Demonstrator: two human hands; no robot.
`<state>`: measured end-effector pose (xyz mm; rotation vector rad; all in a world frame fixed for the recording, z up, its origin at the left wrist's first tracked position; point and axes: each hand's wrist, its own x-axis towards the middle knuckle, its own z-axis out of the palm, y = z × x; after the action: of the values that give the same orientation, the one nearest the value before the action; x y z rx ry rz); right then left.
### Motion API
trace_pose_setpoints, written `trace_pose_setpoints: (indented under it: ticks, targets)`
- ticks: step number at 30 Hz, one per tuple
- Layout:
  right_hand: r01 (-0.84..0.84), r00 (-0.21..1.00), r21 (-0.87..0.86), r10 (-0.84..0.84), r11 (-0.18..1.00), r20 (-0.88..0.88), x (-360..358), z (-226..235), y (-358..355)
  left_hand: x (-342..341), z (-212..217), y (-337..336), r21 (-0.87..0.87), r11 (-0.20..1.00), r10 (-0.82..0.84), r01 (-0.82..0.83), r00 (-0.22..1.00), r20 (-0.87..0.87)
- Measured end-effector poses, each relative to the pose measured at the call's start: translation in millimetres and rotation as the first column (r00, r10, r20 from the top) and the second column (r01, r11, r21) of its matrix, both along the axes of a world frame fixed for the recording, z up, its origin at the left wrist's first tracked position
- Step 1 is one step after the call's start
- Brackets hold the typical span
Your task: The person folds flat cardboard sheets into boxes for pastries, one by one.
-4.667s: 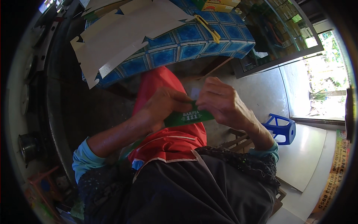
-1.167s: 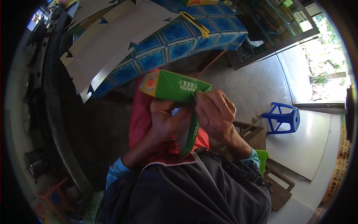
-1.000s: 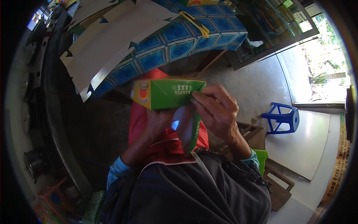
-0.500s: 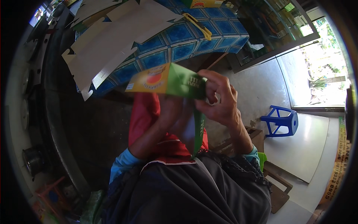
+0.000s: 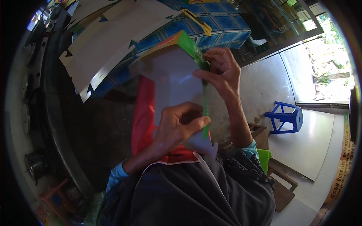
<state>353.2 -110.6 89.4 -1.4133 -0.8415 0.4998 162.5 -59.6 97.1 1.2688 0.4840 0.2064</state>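
Two hands hold a flat carton (image 5: 171,81) at the centre of the frame, its pale grey inner face turned to the camera and its green printed edge running down the right side. The left hand (image 5: 177,126) sits just below centre, fingers curled shut around the carton's lower part, the thumb pressed across the grey face with its tip against the green edge. The right hand (image 5: 222,73) is above and to the right of it, closed in a pinch on the green edge near the carton's top corner, with the index finger and thumb on the fold and the other fingers bent behind.

Under the carton, a red cloth (image 5: 145,116) lies over the person's lap, running down toward the dark shirt at the bottom of the frame. In the upper left a stack of flat white card blanks (image 5: 105,41) rests on a table with a blue tiled-pattern cover (image 5: 226,24), and a yellow utility knife (image 5: 198,20) lies on that cover at the top centre, well apart from both hands. A blue plastic stool (image 5: 284,116) stands on the floor at the right, beside a white board (image 5: 309,143). A green piece (image 5: 265,158) shows at the lower right, next to the right sleeve
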Motion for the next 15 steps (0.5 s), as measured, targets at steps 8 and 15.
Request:
trace_pose_setpoints:
  ticks: [8, 15]
  targets:
    - [-0.089, 0.984, 0.067, 0.098, 0.994, -0.146, -25.2, -42.4, 7.1, -3.6, -36.2, 4.3, -0.221, 0.944, 0.232, -0.245, 0.969, -0.082]
    - [0.033, 0.948, 0.026, -0.040, 0.999, 0.315, -41.5, -41.2, -103.5, -0.3, -69.6, 10.9, -0.416, 0.839, 0.365, -0.352, 0.930, -0.051]
